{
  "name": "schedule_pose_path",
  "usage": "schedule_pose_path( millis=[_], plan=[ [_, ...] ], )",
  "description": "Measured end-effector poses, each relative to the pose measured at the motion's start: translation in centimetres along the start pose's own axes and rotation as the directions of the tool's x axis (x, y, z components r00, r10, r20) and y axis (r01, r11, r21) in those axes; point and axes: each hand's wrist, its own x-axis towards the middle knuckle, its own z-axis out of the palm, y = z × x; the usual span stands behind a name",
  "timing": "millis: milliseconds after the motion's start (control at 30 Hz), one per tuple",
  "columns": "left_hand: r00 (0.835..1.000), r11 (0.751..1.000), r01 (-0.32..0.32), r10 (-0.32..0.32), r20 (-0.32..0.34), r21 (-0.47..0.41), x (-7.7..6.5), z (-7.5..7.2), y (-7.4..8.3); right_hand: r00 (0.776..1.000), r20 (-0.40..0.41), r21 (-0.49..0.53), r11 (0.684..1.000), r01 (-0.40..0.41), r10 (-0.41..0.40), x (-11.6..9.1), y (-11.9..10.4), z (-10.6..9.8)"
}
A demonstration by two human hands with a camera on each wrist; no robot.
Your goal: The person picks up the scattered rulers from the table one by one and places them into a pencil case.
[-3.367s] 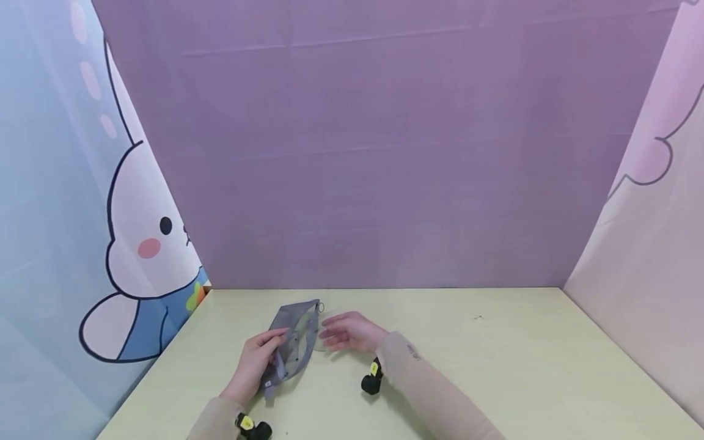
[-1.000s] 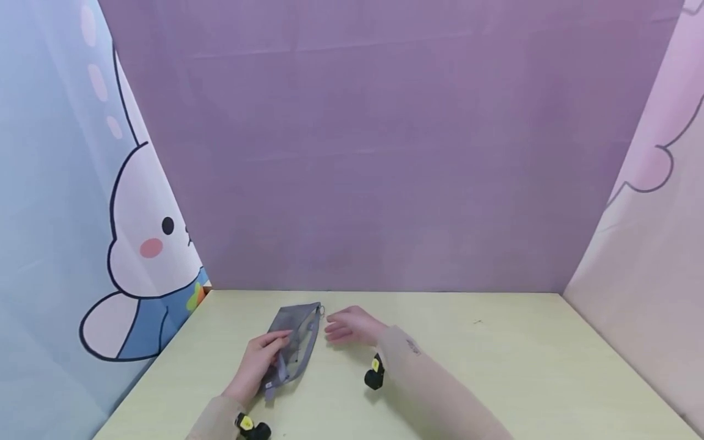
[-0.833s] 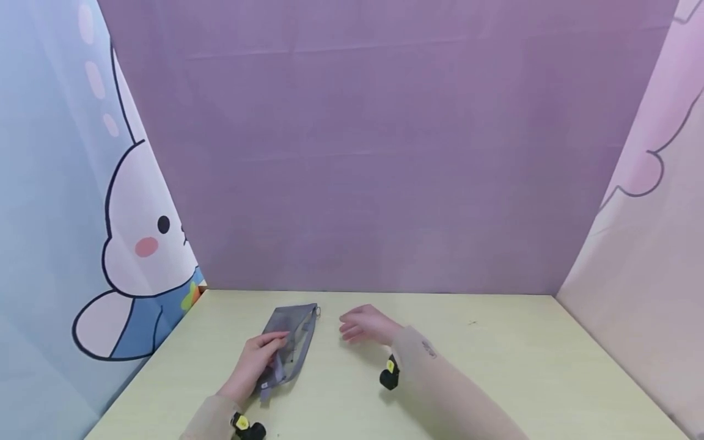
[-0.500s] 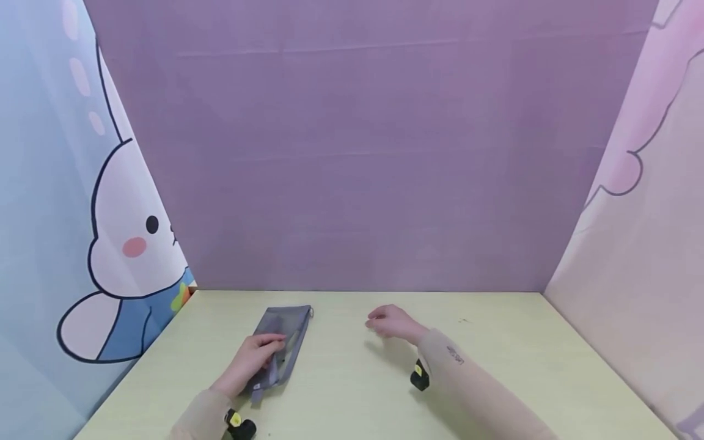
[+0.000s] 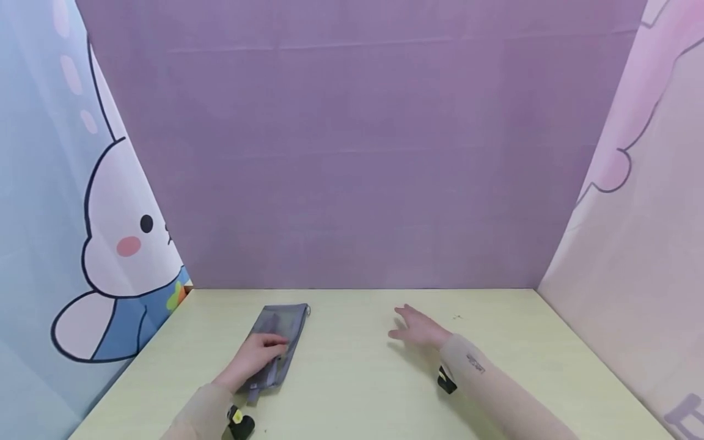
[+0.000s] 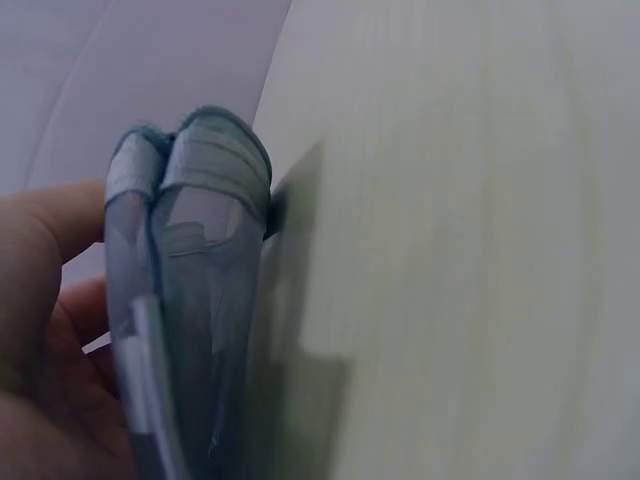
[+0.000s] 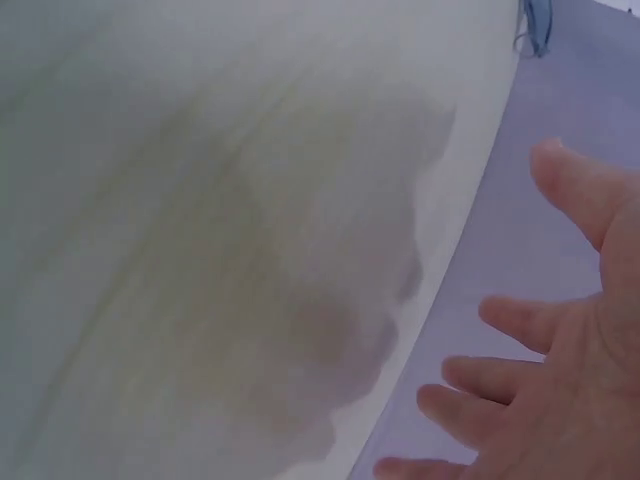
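A grey see-through zip pouch with a small ring at its far corner lies on the left part of the table. My left hand grips it by its near part, thumb and fingers on its side. In the left wrist view, the end of the pouch shows two fabric-bound edges close together, with the fingers at its left. Something inside is too blurred to name. My right hand hovers over the table to the right, holding nothing. Its fingers are spread in the right wrist view, where the pouch shows at the top.
The pale wooden table runs back to a purple cloth backdrop. A blue printed cloth hangs on the left and a pale pink one on the right. A small dark mark lies at the table's right rear.
My right hand has moved away from the pouch to the right and its fingers have spread. The pouch, gaping earlier, now lies flatter with its mouth narrower. The head view has turned slightly right.
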Motion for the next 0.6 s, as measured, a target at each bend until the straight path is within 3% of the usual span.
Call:
schedule_pose_path(
  millis=[167, 333, 600],
  plan=[
    [1.000, 1.000, -0.010, 0.010, -0.001, 0.028, -0.3, -0.1, 0.2, 0.998, 0.022, -0.095, 0.994, -0.057, 0.059, -0.2, 1.2, 0.0],
    [1.000, 0.997, -0.008, 0.008, -0.003, 0.080, -0.4, -0.4, 0.8, 0.998, 0.017, -0.134, 0.989, -0.063, 0.066, 0.1, 1.7, -0.1],
    [0.992, 0.974, -0.124, 0.125, 0.006, 0.192, 0.4, -0.4, 3.4, 0.996, 0.020, -0.167, 0.983, -0.080, 0.085, 0.2, 2.1, 0.3]
  ],
)
